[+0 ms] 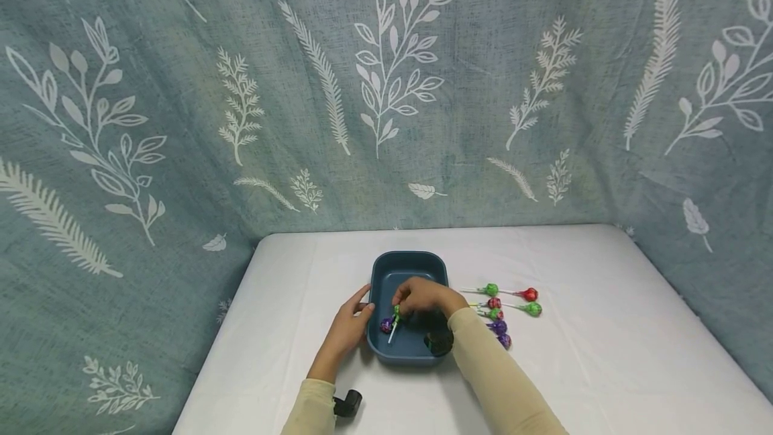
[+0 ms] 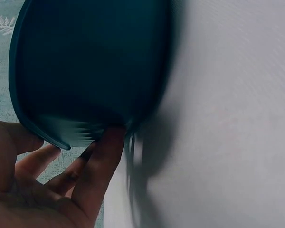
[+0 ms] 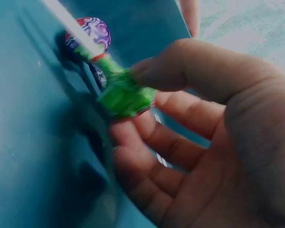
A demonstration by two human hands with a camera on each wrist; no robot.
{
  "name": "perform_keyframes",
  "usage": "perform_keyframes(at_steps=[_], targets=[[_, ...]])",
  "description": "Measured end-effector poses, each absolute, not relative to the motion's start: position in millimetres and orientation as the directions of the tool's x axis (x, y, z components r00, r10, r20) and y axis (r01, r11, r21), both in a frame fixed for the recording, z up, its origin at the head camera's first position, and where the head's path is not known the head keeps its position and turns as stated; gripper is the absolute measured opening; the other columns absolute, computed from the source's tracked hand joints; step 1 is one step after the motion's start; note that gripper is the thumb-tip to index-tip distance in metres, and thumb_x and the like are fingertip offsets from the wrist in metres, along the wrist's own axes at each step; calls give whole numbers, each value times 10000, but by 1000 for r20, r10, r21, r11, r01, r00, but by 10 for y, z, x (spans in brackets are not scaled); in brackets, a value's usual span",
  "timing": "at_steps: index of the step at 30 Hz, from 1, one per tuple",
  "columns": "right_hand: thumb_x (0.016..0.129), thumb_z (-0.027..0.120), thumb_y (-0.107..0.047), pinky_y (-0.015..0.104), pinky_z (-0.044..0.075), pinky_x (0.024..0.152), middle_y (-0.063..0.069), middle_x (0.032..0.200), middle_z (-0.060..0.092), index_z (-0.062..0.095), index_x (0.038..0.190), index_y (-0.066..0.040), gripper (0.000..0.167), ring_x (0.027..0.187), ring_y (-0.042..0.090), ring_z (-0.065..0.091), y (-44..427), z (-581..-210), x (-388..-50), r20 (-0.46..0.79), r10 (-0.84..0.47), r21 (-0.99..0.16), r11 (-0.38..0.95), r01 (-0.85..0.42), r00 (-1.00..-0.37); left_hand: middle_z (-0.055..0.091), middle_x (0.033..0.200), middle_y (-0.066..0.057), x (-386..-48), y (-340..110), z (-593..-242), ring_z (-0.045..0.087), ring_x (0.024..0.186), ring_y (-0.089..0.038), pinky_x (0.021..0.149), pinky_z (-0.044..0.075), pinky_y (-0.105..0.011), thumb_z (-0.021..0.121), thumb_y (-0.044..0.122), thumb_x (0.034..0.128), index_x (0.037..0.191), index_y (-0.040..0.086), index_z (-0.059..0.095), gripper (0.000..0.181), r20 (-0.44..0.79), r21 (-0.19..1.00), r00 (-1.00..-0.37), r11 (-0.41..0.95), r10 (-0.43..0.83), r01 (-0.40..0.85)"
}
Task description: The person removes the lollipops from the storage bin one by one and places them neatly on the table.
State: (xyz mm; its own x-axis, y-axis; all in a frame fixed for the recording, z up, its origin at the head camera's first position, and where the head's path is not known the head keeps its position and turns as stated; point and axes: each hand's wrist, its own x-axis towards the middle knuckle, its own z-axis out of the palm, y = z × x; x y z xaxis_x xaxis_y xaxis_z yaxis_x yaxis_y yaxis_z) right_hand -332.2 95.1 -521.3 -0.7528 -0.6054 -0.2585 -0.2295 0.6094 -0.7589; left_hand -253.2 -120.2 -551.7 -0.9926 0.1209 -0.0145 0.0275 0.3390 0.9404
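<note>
A blue plastic bin point(image 1: 407, 358) stands on the white table. My left hand point(image 1: 348, 327) holds its left side, thumb at the rim and a finger against the outer wall point(image 2: 90, 71). Inside the bin, my right hand point(image 1: 421, 295) pinches a green-wrapped lollipop point(image 3: 126, 95) by its candy head between thumb and fingers. Its white stick point(image 1: 392, 334) points toward the near end of the bin. A purple-and-red lollipop point(image 3: 92, 35) lies on the bin floor beside it, at the left wall in the head view.
Right of the bin, several lollipops lie on the table, among them a red one point(image 1: 529, 295), green ones point(image 1: 533, 309) and purple ones point(image 1: 498, 327). The right forearm partly covers that group. A patterned cloth point(image 1: 386, 186) hangs behind the table point(image 1: 604, 327).
</note>
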Motion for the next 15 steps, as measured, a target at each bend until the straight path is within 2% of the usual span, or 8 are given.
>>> perform_keyframes(at_steps=[7, 15], targets=[[815, 702, -54, 301, 504, 679, -7, 860, 657, 741, 1003, -46, 192, 747, 137, 569, 1011, -5092, -3307, -120, -594, -779, 553, -294, -796, 653, 1207, -247, -2532, -1201, -5491, 637, 987, -325, 665, 546, -375, 550, 147, 1050, 1533, 90, 452, 497, 4, 939, -994, 341, 114, 43], [839, 714, -95, 390, 507, 789, 15, 963, 666, 727, 1082, -17, 256, 881, 181, 583, 1151, -5043, -3230, -18, -540, -785, 530, -322, -842, 651, 1217, -247, -2521, -1190, -5507, 641, 949, -310, 604, 537, -351, 544, 156, 1053, 1536, 96, 449, 497, -7, 937, -993, 348, 115, 34]])
